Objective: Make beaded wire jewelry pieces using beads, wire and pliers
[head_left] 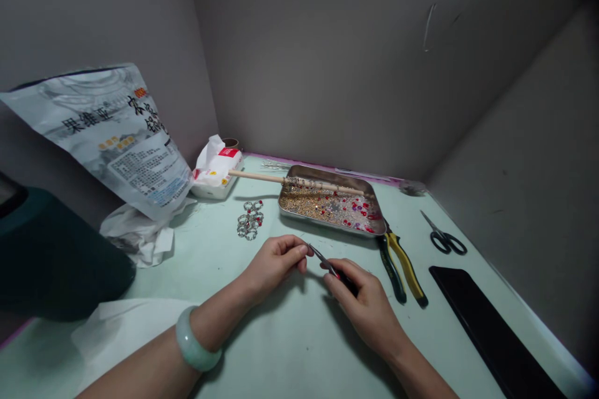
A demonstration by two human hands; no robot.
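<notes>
My right hand [362, 299] is closed around the dark handles of a pair of thin-nosed pliers [322, 258], whose tip points up and left. That tip meets the fingertips of my left hand [283, 255]. Thumb and forefinger of the left hand are pinched together; whatever they hold is too small to make out. Just beyond both hands stands a metal tray [322, 227] of gold, clear, red and purple beads. A wooden stick [262, 176] with beaded loops around it lies across the tray. Left of the tray rests a small group of beaded rings [250, 221].
Yellow-and-green pliers [405, 268], black scissors [447, 241] and a black phone-like slab [486, 324] lie at right. On the left are a tissue pack [218, 171], crumpled tissue [138, 237], a large pouch [116, 137] and a dark green container [60, 255]. Walls enclose the table.
</notes>
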